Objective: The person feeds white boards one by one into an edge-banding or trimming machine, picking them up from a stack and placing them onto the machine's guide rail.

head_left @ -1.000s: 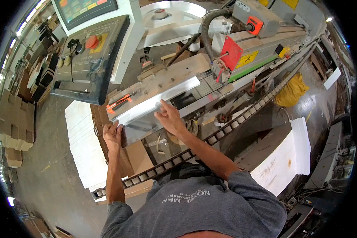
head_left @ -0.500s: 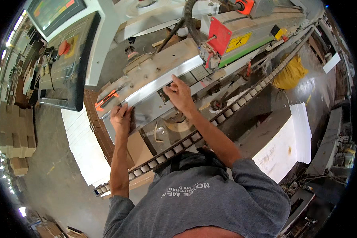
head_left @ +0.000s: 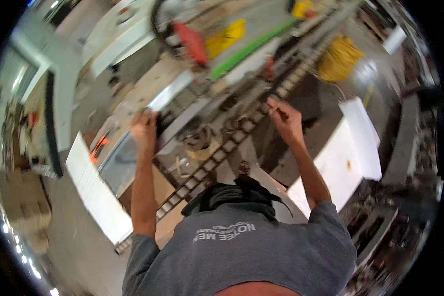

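Observation:
My left hand (head_left: pixel 144 129) is at the end of a shiny metal bar (head_left: pixel 170 91) on the machine bed. Its fingers look bunched and closed, but motion blurs them and hides what they may hold. Out to the right, my right hand (head_left: pixel 286 121) hovers beside the roller track (head_left: pixel 241 134). Thumb and fingers are curled together there; whatever is between them cannot be made out. Left of my left hand, an orange cutter (head_left: pixel 99 148) lies by a grey metal plate (head_left: pixel 120 160).
A control panel (head_left: pixel 39 118) stands at the left. White sheets (head_left: pixel 96 190) lie below it, with another white stack (head_left: pixel 338 160) at right. The machine's red plate (head_left: pixel 190 43) and green strip (head_left: pixel 254 48) are at the back. A yellow bag (head_left: pixel 339 58) sits on the floor.
My right hand has left the metal bar and moved right, past the roller track. My left hand has shifted along the bed. The whole view has swung, so the machine appears further left.

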The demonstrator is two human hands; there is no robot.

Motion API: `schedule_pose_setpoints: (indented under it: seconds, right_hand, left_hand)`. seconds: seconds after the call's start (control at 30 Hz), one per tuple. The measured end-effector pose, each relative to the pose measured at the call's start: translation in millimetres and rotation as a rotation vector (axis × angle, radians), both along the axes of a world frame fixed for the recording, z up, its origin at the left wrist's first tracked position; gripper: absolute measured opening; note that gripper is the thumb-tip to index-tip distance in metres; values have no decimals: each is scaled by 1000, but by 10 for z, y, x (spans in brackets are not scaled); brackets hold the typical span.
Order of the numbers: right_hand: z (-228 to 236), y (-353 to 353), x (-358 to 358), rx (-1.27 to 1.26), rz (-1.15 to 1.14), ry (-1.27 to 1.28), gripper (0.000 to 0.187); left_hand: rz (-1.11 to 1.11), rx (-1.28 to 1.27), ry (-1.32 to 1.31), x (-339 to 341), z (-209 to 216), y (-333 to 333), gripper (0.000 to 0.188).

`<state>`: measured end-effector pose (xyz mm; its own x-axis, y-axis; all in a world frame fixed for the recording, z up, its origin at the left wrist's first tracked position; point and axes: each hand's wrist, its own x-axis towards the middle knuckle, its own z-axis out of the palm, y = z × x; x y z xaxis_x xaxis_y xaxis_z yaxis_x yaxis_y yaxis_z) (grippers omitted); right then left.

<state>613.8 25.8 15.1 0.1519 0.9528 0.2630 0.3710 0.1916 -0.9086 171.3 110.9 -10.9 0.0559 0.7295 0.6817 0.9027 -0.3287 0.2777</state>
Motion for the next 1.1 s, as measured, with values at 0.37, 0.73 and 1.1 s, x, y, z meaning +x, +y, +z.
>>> schedule_pose_setpoints:
  seconds: [0.37,0.73,1.1]
  right_hand:
    - [-455,-754,4056,-326,-710,-1250,64]
    - [-342,-1022,4129,-305,-613,-1140,43]
    - [337,-635,-207,198,392,-774,59]
  left_hand:
    - [-84,-204,-122,508,109,88,21]
    - [-50,-222,-248,492,370,-455,20]
    - [-678,-345,229,1426,1386,-1117,49]
